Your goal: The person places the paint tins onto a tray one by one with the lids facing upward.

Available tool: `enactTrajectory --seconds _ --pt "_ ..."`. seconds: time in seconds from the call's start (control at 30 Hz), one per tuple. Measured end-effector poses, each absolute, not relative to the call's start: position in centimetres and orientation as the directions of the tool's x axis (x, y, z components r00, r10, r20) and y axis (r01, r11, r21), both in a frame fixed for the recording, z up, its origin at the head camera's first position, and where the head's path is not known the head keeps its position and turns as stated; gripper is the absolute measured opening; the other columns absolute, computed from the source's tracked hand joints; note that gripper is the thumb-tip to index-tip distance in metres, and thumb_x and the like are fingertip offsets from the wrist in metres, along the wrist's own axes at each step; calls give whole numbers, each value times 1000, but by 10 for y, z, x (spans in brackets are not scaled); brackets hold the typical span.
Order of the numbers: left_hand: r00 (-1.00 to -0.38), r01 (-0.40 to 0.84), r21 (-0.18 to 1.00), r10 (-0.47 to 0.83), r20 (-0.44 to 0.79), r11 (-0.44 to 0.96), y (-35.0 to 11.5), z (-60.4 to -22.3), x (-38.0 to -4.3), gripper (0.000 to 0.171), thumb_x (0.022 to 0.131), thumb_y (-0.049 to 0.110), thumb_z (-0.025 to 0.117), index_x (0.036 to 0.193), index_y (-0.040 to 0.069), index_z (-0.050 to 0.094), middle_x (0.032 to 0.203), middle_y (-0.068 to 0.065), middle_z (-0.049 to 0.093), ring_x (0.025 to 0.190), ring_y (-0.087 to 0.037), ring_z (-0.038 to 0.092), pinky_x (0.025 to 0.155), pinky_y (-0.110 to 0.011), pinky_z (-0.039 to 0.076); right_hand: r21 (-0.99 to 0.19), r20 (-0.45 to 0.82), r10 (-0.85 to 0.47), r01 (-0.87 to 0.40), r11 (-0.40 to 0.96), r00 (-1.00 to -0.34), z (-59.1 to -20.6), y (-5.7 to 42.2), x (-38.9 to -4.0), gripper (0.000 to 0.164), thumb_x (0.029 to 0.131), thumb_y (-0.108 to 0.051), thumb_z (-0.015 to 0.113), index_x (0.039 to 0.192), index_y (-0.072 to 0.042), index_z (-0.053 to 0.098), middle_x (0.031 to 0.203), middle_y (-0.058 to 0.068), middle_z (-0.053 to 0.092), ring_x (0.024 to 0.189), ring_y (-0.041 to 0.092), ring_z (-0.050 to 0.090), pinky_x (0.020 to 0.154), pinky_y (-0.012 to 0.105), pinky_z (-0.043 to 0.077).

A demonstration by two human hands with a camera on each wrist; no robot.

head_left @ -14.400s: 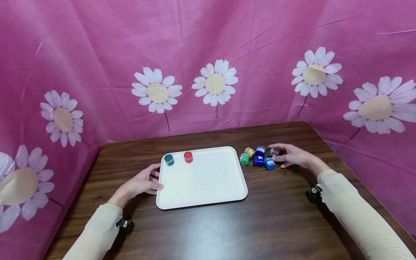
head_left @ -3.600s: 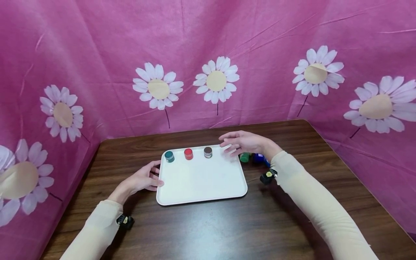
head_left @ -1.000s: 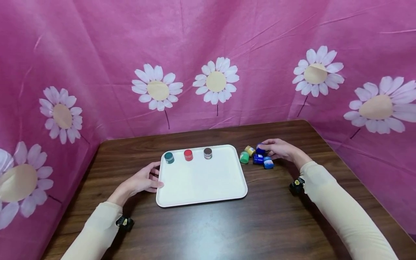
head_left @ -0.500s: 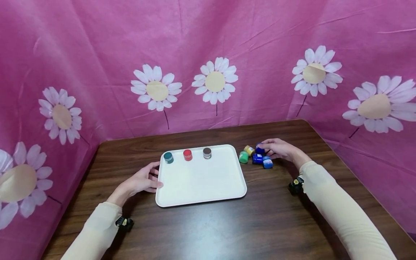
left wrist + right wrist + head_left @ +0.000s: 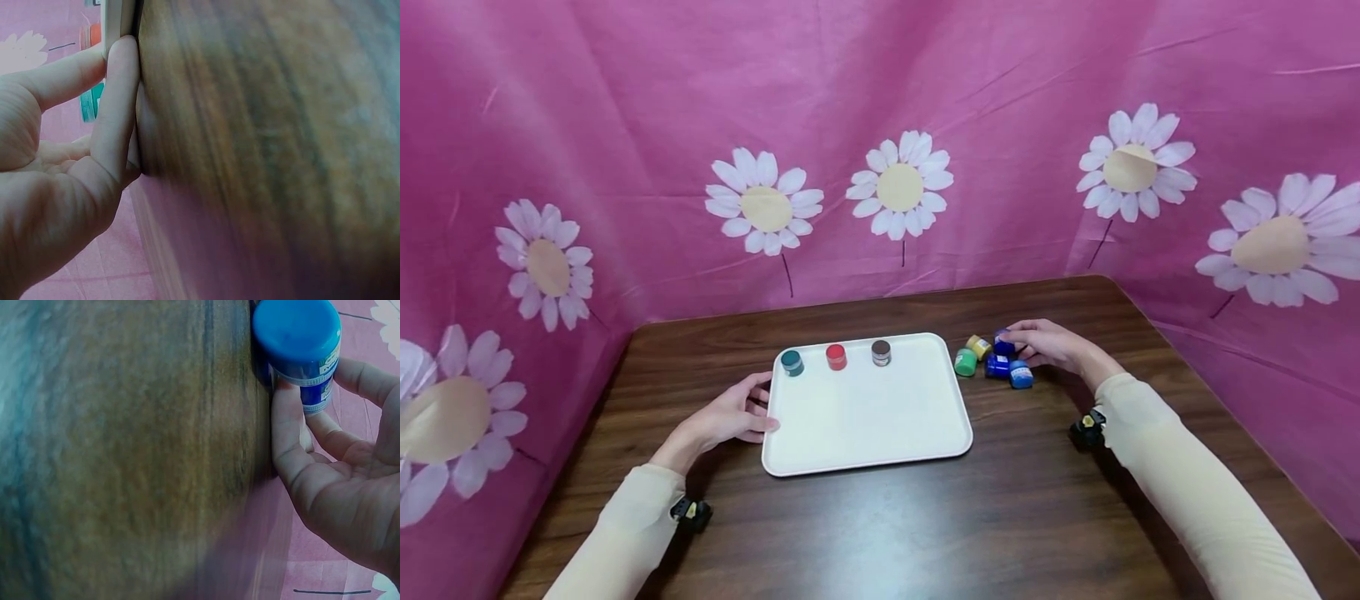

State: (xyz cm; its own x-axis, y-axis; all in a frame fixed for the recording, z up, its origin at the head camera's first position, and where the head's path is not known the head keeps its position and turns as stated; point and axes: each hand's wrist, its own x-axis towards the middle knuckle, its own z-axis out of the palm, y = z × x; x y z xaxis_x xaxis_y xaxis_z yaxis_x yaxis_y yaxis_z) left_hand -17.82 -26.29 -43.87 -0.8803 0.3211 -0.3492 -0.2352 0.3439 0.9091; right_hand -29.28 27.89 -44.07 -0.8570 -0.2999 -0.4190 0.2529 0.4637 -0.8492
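Observation:
My left hand (image 5: 733, 414) grips the left edge of a white tray (image 5: 865, 425), thumb over the rim; the left wrist view shows fingers against its side. Along the tray's far side stand a teal-lidded paint jar (image 5: 792, 363), a red paint jar (image 5: 837, 357) and a brown-lidded paint jar (image 5: 881, 353), spaced in a row. To the right of the tray, my right hand (image 5: 1052, 343) pinches a dark blue paint jar (image 5: 1002, 342) on the table. In the right wrist view, a lighter blue jar (image 5: 299, 337) partly hides that jar.
Beside the held jar, a green jar (image 5: 966, 362), a yellow jar (image 5: 978, 347) and another dark blue jar (image 5: 997, 367) lie clustered near the tray's right edge. A pink cloth (image 5: 850, 100) with printed daisies hangs behind the brown wooden table (image 5: 887, 533).
The brown-lidded jar went from the right cluster onto the tray, beside the red one. My right hand then moved from above the tray back to the cluster and took hold of a dark blue jar.

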Motion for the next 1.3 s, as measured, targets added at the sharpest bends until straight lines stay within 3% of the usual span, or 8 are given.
enactTrajectory --seconds 0.47,1.03,1.3 --pt "-881 -225 906 322 -346 358 -263 -438 -179 91 88 -5 74 159 2 17 131 -27 38 100 -27 57 78 -46 61 -862 -402 -298 249 440 -866 -441 281 -291 68 103 -36 59 149 8 35 120 18 55 94 19 59 84 32 57" --pt "-882 -230 909 319 -346 349 -262 -441 -180 90 88 -6 73 159 2 18 130 -26 37 99 -26 57 78 -45 61 -832 -394 -249 229 505 -884 -438 280 -294 63 104 -36 54 146 9 42 125 19 58 97 20 62 85 35 58" --pt "-880 -230 906 321 -349 356 -262 -440 -180 91 88 -6 74 159 1 17 131 -27 37 100 -26 57 79 -45 61 -878 -418 -280 306 367 -864 -437 288 -294 59 108 -30 46 146 14 37 102 4 60 85 13 65 81 32 59"
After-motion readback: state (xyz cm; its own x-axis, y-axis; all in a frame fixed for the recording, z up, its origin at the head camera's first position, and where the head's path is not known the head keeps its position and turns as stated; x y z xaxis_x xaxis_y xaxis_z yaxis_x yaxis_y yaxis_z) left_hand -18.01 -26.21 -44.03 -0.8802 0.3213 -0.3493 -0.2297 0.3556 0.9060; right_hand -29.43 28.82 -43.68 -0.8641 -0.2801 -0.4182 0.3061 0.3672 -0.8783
